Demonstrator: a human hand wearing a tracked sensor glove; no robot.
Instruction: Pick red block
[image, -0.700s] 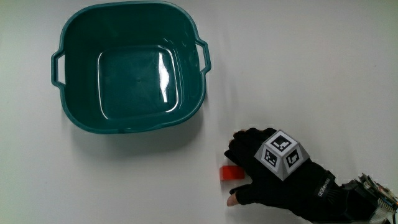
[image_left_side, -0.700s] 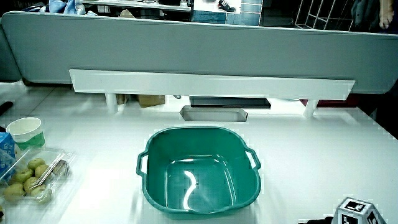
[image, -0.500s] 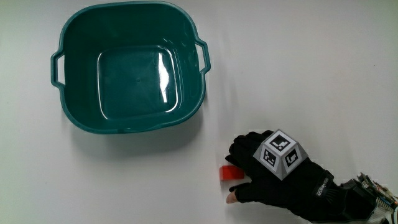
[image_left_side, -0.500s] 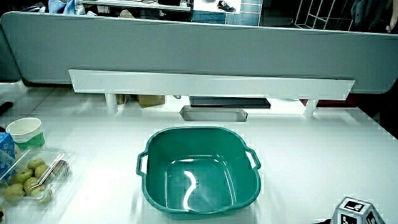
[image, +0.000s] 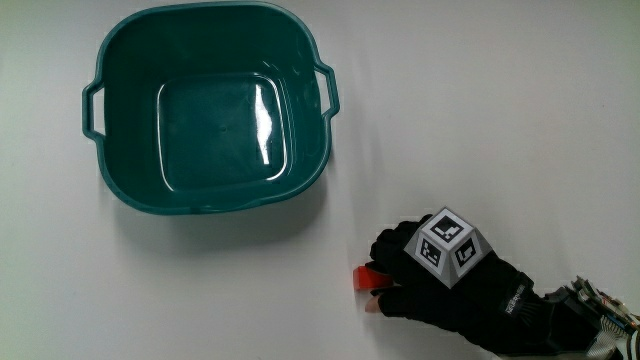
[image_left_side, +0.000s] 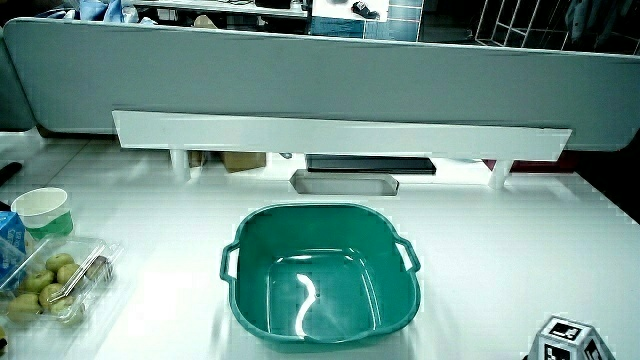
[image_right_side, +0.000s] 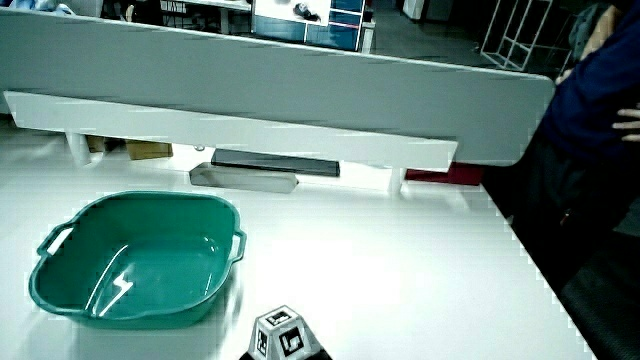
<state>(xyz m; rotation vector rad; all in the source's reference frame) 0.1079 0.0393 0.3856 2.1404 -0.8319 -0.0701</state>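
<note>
The black gloved hand (image: 432, 275) sits low on the white bench (image: 520, 120), fingers curled around the small red block (image: 366, 278), gripping it. The empty teal plastic tub (image: 208, 108) sits nearby, probably the drop spot.

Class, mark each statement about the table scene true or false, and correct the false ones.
1. The green basin has nothing in it. True.
2. The red block lies inside the basin. False: it lies on the table, nearer to the person than the basin.
3. The hand is at the red block, partly covering it. True.
4. The hand hovers over the basin. False: it is beside the basin, down at the block.
5. A clear box of small green fruit stands on the table in a side view. True.
</note>
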